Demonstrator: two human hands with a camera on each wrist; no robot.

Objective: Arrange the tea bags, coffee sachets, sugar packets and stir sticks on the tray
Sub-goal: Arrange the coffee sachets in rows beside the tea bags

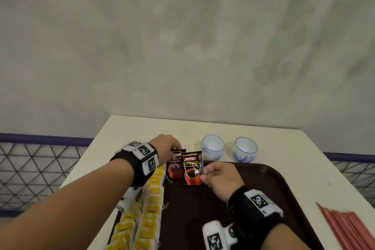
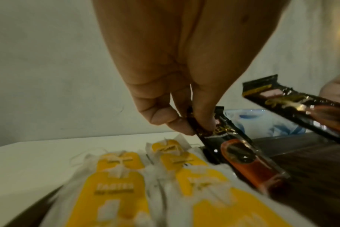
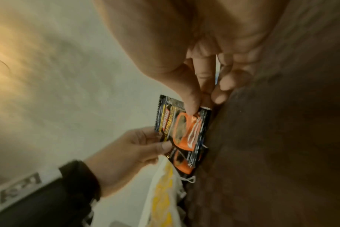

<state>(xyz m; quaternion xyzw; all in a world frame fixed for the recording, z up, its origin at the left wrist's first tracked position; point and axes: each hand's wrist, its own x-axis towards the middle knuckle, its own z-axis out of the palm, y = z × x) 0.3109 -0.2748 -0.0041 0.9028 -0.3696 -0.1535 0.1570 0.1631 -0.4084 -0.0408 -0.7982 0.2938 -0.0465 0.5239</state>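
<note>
A dark brown tray (image 1: 263, 189) lies on the white table. Two rows of yellow tea bags (image 1: 150, 205) run down its left side. My left hand (image 1: 172, 148) pinches the top of a black and orange coffee sachet (image 1: 175, 166) at the tray's far left; the left wrist view shows thumb and fingers on this left sachet (image 2: 243, 155). My right hand (image 1: 211, 174) pinches the right edge of a second coffee sachet (image 1: 191, 168), held just above the tray, beside the first. The right wrist view shows that second sachet (image 3: 184, 127) between thumb and fingers.
Two white and blue cups (image 1: 213, 149) (image 1: 245, 151) stand on the table behind the tray. A bundle of red stir sticks (image 1: 349, 229) lies on the table at the right. The table's left edge (image 1: 85, 158) borders a netted floor area.
</note>
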